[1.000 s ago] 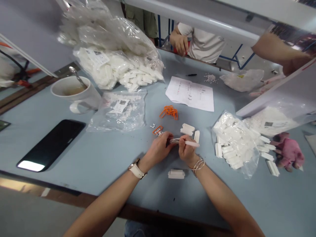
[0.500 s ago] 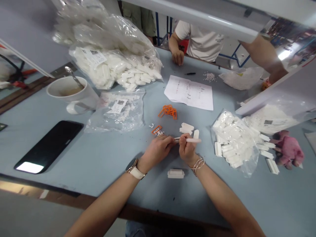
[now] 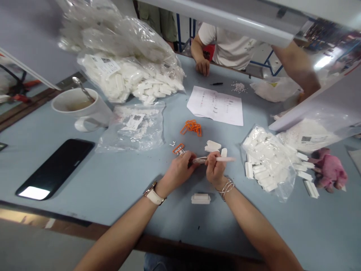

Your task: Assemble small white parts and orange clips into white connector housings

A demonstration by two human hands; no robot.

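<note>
My left hand (image 3: 180, 166) pinches one end of a small white plastic piece (image 3: 199, 160) with a row of tiny holes. Closed around pale pink tweezers (image 3: 225, 159), my right hand (image 3: 214, 172) is just to the right of that piece; the tips are too small to make out. Beyond the hands lie a flat white plastic part (image 3: 213, 146) and a narrower white part (image 3: 223, 152). Small white bits (image 3: 182, 152) and an orange frame (image 3: 178, 148) are beside my left fingers. Nearer to me sits another white plastic part (image 3: 200, 198).
Several orange frames (image 3: 191, 128) are heaped before printed paper (image 3: 216, 105). Bags of white parts stand at left (image 3: 132, 77) and right (image 3: 267, 162). A mug (image 3: 96, 113) with a spoon, a phone (image 3: 56, 169) and a pink toy (image 3: 329, 170) are around. A person sits opposite.
My left hand has drawn slightly left, so more of the white piece shows. My right hand has shifted slightly right with the tweezers, whose end is now blurred.
</note>
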